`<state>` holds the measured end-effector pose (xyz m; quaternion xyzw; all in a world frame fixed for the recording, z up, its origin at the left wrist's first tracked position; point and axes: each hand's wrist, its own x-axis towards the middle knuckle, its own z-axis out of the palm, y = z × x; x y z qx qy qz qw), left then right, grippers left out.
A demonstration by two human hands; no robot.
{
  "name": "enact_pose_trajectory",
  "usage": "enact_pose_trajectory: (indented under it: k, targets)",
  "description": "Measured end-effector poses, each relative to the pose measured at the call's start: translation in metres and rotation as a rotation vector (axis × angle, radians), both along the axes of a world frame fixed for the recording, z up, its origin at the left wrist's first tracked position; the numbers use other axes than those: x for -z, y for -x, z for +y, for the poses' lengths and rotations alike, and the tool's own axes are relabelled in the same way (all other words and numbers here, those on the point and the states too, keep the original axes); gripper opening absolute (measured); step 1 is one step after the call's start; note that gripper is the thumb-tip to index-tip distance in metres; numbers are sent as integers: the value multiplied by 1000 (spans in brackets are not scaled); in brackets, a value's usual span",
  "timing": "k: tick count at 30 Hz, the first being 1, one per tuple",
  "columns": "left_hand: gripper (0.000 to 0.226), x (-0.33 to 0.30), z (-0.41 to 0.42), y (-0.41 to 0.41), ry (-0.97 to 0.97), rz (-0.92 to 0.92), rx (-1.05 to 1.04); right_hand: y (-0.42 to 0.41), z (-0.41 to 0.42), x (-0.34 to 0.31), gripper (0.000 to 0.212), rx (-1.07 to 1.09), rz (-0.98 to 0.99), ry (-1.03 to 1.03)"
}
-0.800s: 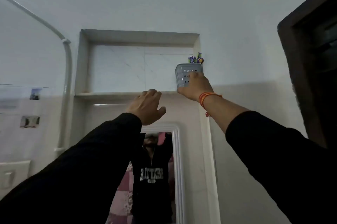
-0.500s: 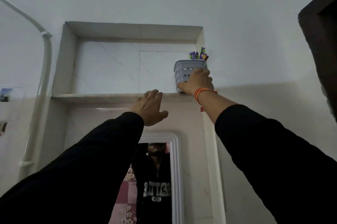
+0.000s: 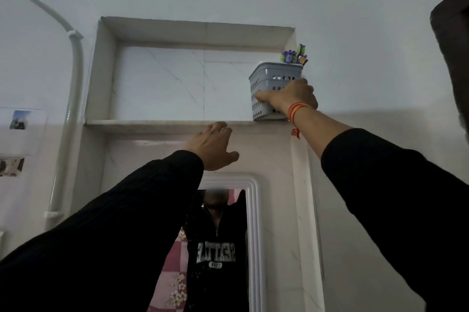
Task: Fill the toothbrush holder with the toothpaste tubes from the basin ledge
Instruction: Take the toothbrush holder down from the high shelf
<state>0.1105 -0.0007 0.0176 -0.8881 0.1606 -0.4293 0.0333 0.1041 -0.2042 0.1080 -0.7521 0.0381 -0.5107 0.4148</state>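
Note:
A grey perforated toothbrush holder (image 3: 272, 80) stands at the right end of a high marble niche shelf (image 3: 152, 123). Purple, green and orange tops of brushes or tubes (image 3: 294, 55) stick out of it; I cannot tell which they are. My right hand (image 3: 291, 97), with orange threads on the wrist, is wrapped around the holder's lower front. My left hand (image 3: 213, 145) is raised just below the shelf edge, fingers spread, holding nothing. The basin ledge is out of view.
A white-framed mirror (image 3: 223, 248) hangs below the niche and reflects a person in a dark sweatshirt. A white pipe (image 3: 73, 83) runs down the wall on the left. A dark door frame (image 3: 454, 57) is at the right edge.
The holder has come down from above the shelf to rest on its right end, still in my right hand. My left hand stays below the ledge.

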Motion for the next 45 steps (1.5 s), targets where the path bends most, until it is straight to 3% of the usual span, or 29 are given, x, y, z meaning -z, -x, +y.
enact_pose_trajectory:
  k: [5, 9, 17, 22, 31, 38, 45]
  targets:
    - [76, 29, 16, 33, 85, 42, 121, 56, 4, 32, 112, -148, 58, 7]
    - [70, 84, 34, 60, 213, 122, 241, 83, 19, 93, 111, -289, 86, -46]
    - [60, 274, 62, 78, 356, 478, 279, 104, 52, 293, 108, -360, 190, -89]
    - [58, 382, 62, 69, 418, 675, 217, 84, 62, 432, 121, -364, 287, -137]
    - [29, 507, 64, 3, 439, 1090, -13, 58, 57, 655, 122, -269, 534, -151]
    - [31, 579, 61, -51, 201, 1282, -153, 26, 51, 751, 131, -262, 681, -240]
    - [40, 613, 41, -92, 16, 1534, -95, 20, 52, 791, 109, -255, 651, -258]
